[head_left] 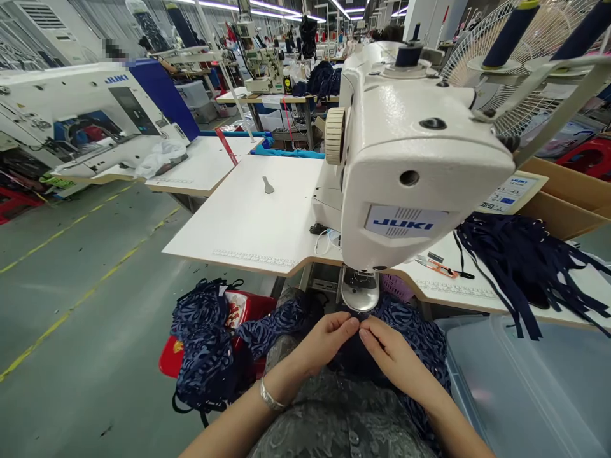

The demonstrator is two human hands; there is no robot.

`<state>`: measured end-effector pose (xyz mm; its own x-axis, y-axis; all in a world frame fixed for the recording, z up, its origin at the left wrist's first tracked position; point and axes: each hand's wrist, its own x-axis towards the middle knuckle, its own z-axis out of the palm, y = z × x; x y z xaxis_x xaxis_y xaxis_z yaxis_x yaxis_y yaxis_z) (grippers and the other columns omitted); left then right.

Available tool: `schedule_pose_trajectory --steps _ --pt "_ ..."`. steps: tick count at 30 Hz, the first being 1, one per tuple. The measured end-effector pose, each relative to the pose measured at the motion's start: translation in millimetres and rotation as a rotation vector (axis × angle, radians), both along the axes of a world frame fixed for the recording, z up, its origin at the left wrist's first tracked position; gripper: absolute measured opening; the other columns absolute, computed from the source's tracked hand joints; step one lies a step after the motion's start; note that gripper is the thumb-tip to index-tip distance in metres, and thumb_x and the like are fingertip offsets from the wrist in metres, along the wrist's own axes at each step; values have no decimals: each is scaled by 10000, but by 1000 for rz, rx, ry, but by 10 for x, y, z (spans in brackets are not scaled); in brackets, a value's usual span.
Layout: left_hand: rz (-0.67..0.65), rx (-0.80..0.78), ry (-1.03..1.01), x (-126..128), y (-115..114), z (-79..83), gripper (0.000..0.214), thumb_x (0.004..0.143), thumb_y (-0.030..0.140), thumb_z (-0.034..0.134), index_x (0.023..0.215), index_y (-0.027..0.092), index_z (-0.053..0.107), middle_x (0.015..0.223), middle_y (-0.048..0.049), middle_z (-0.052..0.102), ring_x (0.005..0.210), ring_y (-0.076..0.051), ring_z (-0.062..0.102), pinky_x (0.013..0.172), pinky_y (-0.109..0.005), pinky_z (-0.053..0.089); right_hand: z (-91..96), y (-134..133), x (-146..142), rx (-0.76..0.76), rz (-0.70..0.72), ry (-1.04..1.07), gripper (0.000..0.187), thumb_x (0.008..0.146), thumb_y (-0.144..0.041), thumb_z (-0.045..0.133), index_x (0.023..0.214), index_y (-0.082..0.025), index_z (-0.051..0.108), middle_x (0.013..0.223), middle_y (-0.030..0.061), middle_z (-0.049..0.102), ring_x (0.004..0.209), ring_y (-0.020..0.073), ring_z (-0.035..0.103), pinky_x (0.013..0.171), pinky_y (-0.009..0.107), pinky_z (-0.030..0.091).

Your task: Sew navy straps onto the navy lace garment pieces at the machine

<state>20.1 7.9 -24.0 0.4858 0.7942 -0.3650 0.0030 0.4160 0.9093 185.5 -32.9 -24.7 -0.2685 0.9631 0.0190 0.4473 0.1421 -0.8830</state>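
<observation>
Below the head of a white JUKI sewing machine (424, 159), both my hands meet at its rounded metal arm end (361, 298). My left hand (329, 338) is closed, thumb and forefinger pinching dark navy fabric. Close beside it, my right hand (389, 350) pinches the same fabric, fingertips almost touching the left ones. The patterned navy garment (415, 331) hangs down over my lap on the right. Exactly which edge of the fabric sits between my fingers is hard to make out.
More patterned garments (205, 343) lie on a red stool (169, 357) at my left. Navy straps (520, 261) and orange thread snips (436, 267) lie on the right tabletop. A translucent plastic bin (539, 381) stands below. A grey metal piece (268, 185) rests on the left tabletop.
</observation>
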Motion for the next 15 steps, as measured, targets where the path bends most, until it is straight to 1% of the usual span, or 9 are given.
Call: schedule_pose_trajectory --steps 2,5,8,10,12,15 --pt "107 21 -36 42 -34 -32 482 746 581 642 580 172 447 607 62 301 584 -93 262 542 -213 278 -43 14 -37 21 -42 3 263 980 -323 364 771 -216 481 722 -13 508 661 142 495 607 245 406" --pt "246 13 -79 117 -91 -80 472 762 584 617 609 186 415 632 59 296 604 -98 264 562 -214 283 -133 0 -147 65 -120 -6 267 955 -286 384 702 -215 434 663 -29 458 613 131 465 570 233 374" --pt "322 -33 -104 183 -129 -133 467 747 596 616 635 194 407 639 57 306 605 -100 277 562 -215 298 -228 -50 -264 100 -144 -20 266 938 -250 375 675 -219 392 654 -33 436 604 127 447 560 231 349" --pt "337 -61 -110 209 -137 -159 479 733 609 620 639 199 392 637 60 300 593 -96 272 554 -213 304 -276 -75 -304 96 -133 -3 267 934 -246 367 669 -220 373 661 -33 424 611 128 435 572 236 342" --pt "326 -74 -114 217 -132 -161 484 740 625 602 650 203 382 638 63 295 581 -93 273 544 -211 305 -298 -81 -299 69 -122 27 272 936 -260 364 667 -222 354 661 -36 404 608 127 416 572 236 336" --pt "252 -55 -108 190 -109 -118 468 769 627 569 672 199 406 651 58 328 589 -96 302 547 -210 310 -280 -69 -229 -3 -127 98 283 955 -310 347 685 -227 333 651 -46 351 587 122 373 543 227 323"
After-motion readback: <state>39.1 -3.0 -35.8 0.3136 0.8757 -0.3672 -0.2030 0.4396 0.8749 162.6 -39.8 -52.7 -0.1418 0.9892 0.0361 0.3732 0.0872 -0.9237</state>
